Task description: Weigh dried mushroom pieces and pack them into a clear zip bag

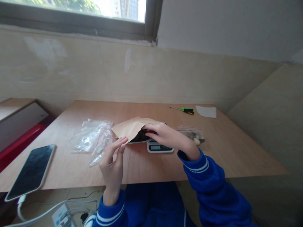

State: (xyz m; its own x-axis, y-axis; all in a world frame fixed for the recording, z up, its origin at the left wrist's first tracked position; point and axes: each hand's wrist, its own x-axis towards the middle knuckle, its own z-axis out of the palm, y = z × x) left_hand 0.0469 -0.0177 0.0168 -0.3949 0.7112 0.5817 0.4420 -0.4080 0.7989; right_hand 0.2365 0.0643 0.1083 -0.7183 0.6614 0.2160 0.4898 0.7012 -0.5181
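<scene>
A brown paper pouch (131, 127) lies over a small white digital scale (160, 147) on the wooden table (151, 164), its dark mouth facing me. My left hand (113, 164) pinches the pouch's lower lip with fingers pressed together. My right hand (163, 134) has its fingers tucked into the pouch's opening; what they hold, if anything, is hidden.
Crumpled clear plastic bags (93, 140) lie to the left of the pouch. A zip bag with small pieces (194, 135) sits to the right. A phone (32, 170) rests at the near left edge. A green-handled screwdriver (187, 110) and white paper (206, 111) lie at the back.
</scene>
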